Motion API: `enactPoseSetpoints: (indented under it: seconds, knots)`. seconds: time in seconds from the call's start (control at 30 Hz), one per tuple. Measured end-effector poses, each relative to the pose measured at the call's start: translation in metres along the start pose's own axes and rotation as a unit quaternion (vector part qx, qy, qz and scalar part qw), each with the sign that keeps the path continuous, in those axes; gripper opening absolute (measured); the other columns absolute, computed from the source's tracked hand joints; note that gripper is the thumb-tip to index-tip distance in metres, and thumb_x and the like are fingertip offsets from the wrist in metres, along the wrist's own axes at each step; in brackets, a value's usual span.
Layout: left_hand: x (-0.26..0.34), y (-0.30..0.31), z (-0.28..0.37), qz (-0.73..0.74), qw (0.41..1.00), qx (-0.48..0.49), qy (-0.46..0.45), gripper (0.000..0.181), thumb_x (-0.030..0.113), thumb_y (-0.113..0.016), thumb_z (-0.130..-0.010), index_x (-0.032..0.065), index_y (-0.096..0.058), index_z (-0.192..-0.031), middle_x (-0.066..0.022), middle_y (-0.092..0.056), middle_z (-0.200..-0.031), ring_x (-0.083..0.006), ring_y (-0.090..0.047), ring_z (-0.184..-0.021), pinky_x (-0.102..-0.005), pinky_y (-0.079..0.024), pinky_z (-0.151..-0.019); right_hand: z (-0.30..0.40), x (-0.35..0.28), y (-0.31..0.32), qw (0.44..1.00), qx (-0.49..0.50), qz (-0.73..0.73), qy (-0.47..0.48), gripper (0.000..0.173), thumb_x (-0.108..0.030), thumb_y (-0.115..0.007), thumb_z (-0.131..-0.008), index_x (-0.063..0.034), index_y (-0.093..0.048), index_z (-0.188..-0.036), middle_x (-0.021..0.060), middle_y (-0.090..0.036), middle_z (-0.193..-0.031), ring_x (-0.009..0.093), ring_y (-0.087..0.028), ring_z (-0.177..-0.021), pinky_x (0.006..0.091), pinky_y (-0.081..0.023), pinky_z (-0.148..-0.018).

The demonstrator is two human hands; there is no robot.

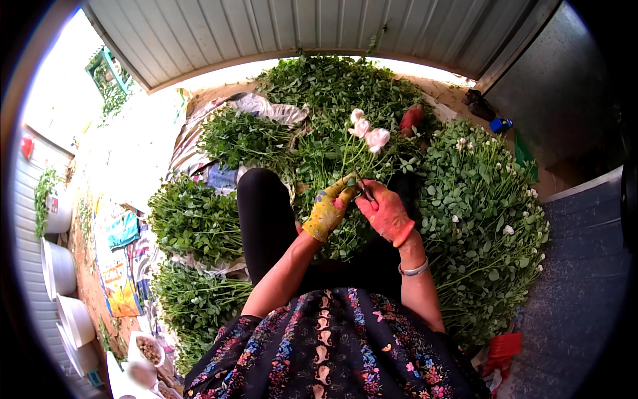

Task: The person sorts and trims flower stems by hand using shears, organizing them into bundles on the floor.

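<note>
My left hand [328, 208], in a yellow patterned glove, is closed around the green stems of a few pale pink roses [369, 132]. The blooms stand up beyond my fingers. Close against it, my right hand [386, 212], in a coral-red glove, grips a small cutting tool [368, 193] with red on its handle; its tip lies by the stems, partly hidden by the fingers. Cut leafy stems [344, 85] are heaped before me and between my legs. At my right lies a big pile of stems with small white roses [478, 214].
Bundles of leafy stems [197, 219] lie at my left on cloth sheets. White tubs [59, 267] line the left wall. Corrugated metal panels [299, 25] stand ahead. A blue object [500, 125] sits at the upper right, and a red plastic item [502, 349] lies at the lower right.
</note>
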State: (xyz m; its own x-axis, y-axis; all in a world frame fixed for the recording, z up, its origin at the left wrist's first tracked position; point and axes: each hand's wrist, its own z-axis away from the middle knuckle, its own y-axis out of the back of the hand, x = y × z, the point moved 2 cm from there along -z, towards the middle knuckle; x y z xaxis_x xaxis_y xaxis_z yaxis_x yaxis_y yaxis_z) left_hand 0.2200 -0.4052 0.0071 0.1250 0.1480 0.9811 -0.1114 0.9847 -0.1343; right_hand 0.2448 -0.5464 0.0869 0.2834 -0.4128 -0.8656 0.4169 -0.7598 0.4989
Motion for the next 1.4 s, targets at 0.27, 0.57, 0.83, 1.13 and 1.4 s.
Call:
enactPoseSetpoints:
  seconds: [0.27,0.57,0.83,1.13,1.4]
  knots:
    - [-0.009,0.001,-0.004,0.070,0.995,0.070,0.011,0.027,0.017,-0.058,-0.092,0.0020,-0.062,-0.113,-0.0020,-0.065,-0.102,-0.0094,-0.059,-0.093,-0.0218,-0.047,-0.080,0.000,0.009,0.006,0.997,-0.007,0.066,-0.028,0.026,-0.015,-0.059,-0.083,-0.0006,-0.057,-0.105,0.0100,-0.056,-0.068,0.022,-0.052,-0.058,0.0338,-0.045,-0.058]
    - [0.010,-0.003,0.010,-0.218,0.966,0.065,-0.123,0.027,0.008,-0.063,-0.084,0.0024,-0.063,-0.110,-0.0083,-0.067,-0.096,-0.0160,-0.062,-0.087,-0.0279,-0.048,-0.078,-0.011,0.014,0.012,0.985,-0.025,0.153,-0.079,0.024,-0.018,-0.059,-0.083,0.0024,-0.055,-0.094,0.0150,-0.057,-0.068,0.033,-0.057,-0.064,0.0403,-0.046,-0.061]
    - [-0.002,-0.009,0.010,-0.103,0.990,0.004,-0.097,0.030,-0.004,-0.054,-0.081,0.0057,-0.065,-0.108,-0.0018,-0.065,-0.098,-0.0108,-0.059,-0.092,-0.0259,-0.049,-0.081,-0.010,0.037,0.026,0.986,0.019,0.081,-0.145,0.026,-0.023,-0.058,-0.085,0.0011,-0.053,-0.094,0.0139,-0.056,-0.068,0.030,-0.055,-0.064,0.0382,-0.045,-0.062]
    - [-0.008,-0.011,0.007,0.057,0.998,0.034,0.020,0.027,0.005,-0.059,-0.085,0.0041,-0.061,-0.112,-0.0009,-0.064,-0.095,-0.0058,-0.056,-0.077,-0.0209,-0.046,-0.067,0.008,0.035,0.022,0.983,0.010,-0.074,-0.166,0.024,-0.018,-0.057,-0.085,-0.0011,-0.054,-0.102,0.0062,-0.050,-0.064,0.016,-0.049,-0.058,0.0310,-0.044,-0.056]
    - [-0.001,0.002,0.002,-0.009,0.994,0.107,0.012,0.043,0.010,-0.064,-0.084,0.0039,-0.049,-0.124,-0.0068,-0.063,-0.091,-0.0138,-0.063,-0.075,-0.0260,-0.053,-0.062,0.038,0.019,0.019,0.964,-0.018,-0.190,-0.188,0.031,-0.013,-0.056,-0.086,0.0021,-0.052,-0.113,-0.0003,-0.048,-0.071,0.010,-0.051,-0.062,0.0248,-0.046,-0.058]
